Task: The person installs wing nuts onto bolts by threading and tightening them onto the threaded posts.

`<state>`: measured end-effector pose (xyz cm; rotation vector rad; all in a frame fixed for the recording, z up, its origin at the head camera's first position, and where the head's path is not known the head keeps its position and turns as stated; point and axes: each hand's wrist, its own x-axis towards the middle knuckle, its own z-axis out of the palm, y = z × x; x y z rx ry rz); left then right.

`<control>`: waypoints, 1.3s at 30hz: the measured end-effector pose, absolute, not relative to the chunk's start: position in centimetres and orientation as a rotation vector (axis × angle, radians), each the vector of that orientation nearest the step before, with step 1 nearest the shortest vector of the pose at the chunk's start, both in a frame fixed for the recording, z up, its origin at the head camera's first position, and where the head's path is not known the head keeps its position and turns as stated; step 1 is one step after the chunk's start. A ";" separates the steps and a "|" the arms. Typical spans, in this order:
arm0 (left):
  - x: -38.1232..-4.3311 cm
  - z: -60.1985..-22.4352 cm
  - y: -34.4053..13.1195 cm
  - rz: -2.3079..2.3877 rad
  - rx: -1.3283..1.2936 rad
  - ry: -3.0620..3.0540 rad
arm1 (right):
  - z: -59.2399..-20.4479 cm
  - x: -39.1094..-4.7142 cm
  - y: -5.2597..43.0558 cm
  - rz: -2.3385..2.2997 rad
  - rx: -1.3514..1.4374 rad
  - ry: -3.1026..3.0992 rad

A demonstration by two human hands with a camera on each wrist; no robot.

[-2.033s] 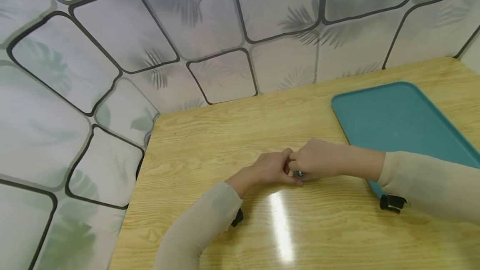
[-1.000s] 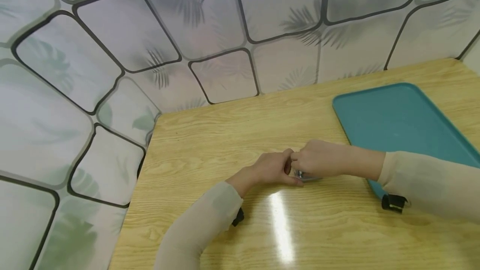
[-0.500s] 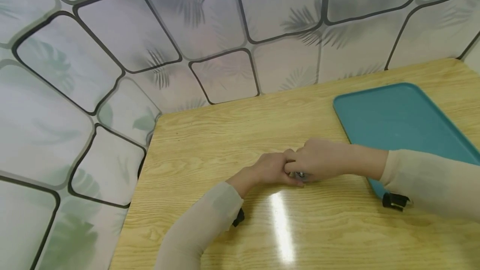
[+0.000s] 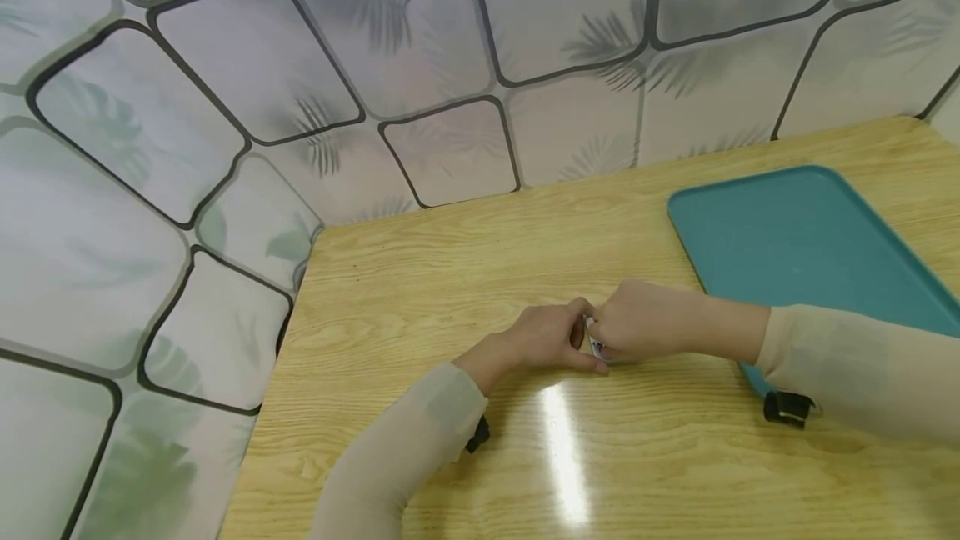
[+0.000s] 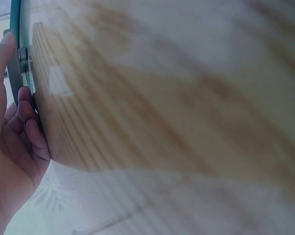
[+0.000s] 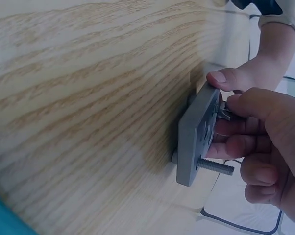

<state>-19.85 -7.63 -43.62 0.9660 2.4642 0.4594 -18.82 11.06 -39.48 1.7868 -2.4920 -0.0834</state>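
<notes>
Grey plate (image 6: 190, 139) held at a wooden tabletop (image 4: 405, 290)

In the head view, the left hand (image 4: 543, 337) and the right hand (image 4: 643, 319) are brought together near the middle of the tabletop. Only a sliver of the plate is seen between them; the rest is covered by the right hand. A blue-green tray (image 4: 795, 240) is set to the right, partly overlapped by the right forearm. Cream sleeves (image 4: 408, 440) are worn on both arms. Behind, the wall (image 4: 570, 32) is patterned with dark outlines and leaf prints.

In the left wrist view, the plate is seen almost edge-on at the far left. Its edge is gripped by the left hand, with the thumb laid against it and the other fingers bent.

In the right wrist view, the plate is shown just beside the tabletop surface; whether it is touched by it cannot be told. A threaded bolt (image 6: 216, 167) is left sticking out near one end, untouched. Near the other end, a small metal fastener (image 6: 224, 114) is pinched by the right hand, while the plate's far corner is held under the left thumb. A corner of the tray is glimpsed at lower left.
</notes>
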 end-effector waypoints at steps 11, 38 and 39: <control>-20.1 -43.7 -7.6 0.510 0.966 2.433 | -38.7 -19.1 11.2 -0.084 1.874 -2.336; -20.1 -43.8 -7.7 0.502 0.967 2.445 | -38.2 -18.3 11.0 -0.199 1.920 -2.317; -20.1 -43.8 -7.7 0.496 0.972 2.451 | -38.2 -18.3 11.0 -0.186 1.934 -2.334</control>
